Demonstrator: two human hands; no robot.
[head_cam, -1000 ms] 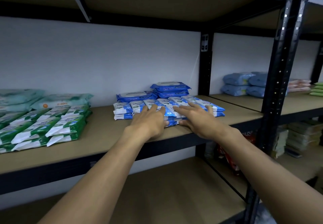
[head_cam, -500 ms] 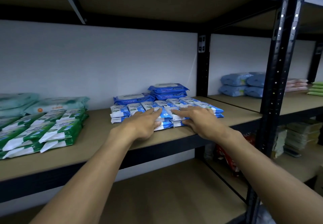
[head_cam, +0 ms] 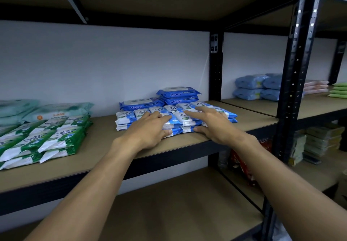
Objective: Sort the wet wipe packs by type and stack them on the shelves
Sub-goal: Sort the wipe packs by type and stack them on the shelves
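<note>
A tan board shelf [head_cam: 105,137] in a black metal rack stands against a white wall [head_cam: 112,62]. Three dark blue packs [head_cam: 140,104] marked "antabax" sit at the back. In front of them lie small blue-and-white packs [head_cam: 125,116] in two layers. The left hand [head_cam: 148,130] and right hand [head_cam: 212,126] rest flat on top, fingers straight, grasping nothing. Green-and-white packs [head_cam: 62,139] lie further left.

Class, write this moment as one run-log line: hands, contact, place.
left hand: fingers straight, on blue-and-white packs | right hand: fingers straight, on same packs | place: shelf board | dark blue packs behind
</note>
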